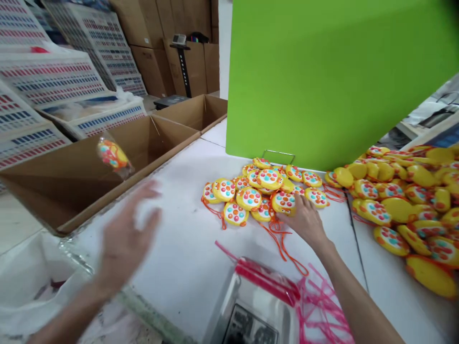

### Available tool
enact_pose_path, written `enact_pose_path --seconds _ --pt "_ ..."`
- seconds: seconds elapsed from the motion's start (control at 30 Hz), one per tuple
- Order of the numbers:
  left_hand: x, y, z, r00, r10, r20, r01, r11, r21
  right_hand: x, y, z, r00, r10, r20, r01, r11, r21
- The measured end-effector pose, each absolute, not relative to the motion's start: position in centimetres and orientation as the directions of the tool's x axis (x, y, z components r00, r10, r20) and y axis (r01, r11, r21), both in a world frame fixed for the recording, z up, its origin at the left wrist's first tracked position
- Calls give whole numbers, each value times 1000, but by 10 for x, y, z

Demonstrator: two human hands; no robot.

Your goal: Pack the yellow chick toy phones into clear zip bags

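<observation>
My left hand [125,239], blurred, has its fingers apart with nothing in them, over the left edge of the white table [186,191]. A wrapped yellow toy [114,155] is in mid-air above the open cardboard box [82,167], clear of my fingers. My right hand [304,215] is at the right front of a small pile of yellow toys [249,198] with colored dots and orange cords. Its fingers are closed round the edge of one yellow toy [284,203].
A larger heap of yellow toys [401,200] lies at the right. Pink strips [322,310] lie beside a clear-and-red plastic device [265,286] at the front. A green board [322,81] stands behind; white crates [53,81] are stacked at the left.
</observation>
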State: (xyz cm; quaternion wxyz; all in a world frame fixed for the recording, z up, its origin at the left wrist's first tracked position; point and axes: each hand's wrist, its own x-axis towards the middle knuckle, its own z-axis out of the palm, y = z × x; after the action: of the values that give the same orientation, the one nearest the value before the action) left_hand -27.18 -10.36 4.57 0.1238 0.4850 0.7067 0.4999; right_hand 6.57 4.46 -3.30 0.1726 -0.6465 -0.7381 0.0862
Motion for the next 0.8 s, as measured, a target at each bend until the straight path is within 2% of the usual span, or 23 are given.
enact_pose_path --seconds 0.03,0.07,0.13,0.23,0.3,0.37,0.43,0.5,0.53,0.6,0.67,0.73,0.8 --pt "-250 -106 33 -329 911 248 562 -22 827 59 52 -35 -110 983 147 928 155 -339" --pt "-228 -109 20 -130 984 121 511 -37 859 55 57 -37 -114 982 151 930 159 -331" --pt "-185 -110 -5 121 990 -75 358 27 933 56 64 -38 -118 979 164 928 168 -334" --pt "-144 -97 -26 169 953 -250 52 245 968 72 55 -37 -139 972 191 900 205 -385" --pt "-131 -79 -30 161 912 -378 -257 409 876 80 36 -35 -177 960 217 867 256 -427" --pt "-124 -59 -29 276 835 -476 -486 549 680 80 7 -35 -276 922 273 812 375 -447" --pt "-120 -46 -27 403 792 -459 -570 609 552 75 -23 -35 -424 850 314 725 526 -446" --pt "-118 -43 -26 429 809 -402 -601 588 541 71 -49 -33 -466 826 317 666 563 -489" --pt "-117 -44 -25 413 826 -384 -610 564 557 71 -58 -30 -409 859 307 660 511 -551" --pt "-119 -51 -24 383 844 -375 -606 536 588 74 -68 -20 -219 956 196 585 289 -757" --pt "-122 -59 -24 367 854 -368 -589 520 619 78 -70 -8 -142 990 -17 370 37 -928" --pt "-124 -64 -23 364 868 -338 -573 495 653 78 -67 3 -194 963 -190 190 -153 -970" --pt "-127 -66 -21 381 875 -298 -556 474 682 72 -63 10 -198 943 -266 140 -241 -960"
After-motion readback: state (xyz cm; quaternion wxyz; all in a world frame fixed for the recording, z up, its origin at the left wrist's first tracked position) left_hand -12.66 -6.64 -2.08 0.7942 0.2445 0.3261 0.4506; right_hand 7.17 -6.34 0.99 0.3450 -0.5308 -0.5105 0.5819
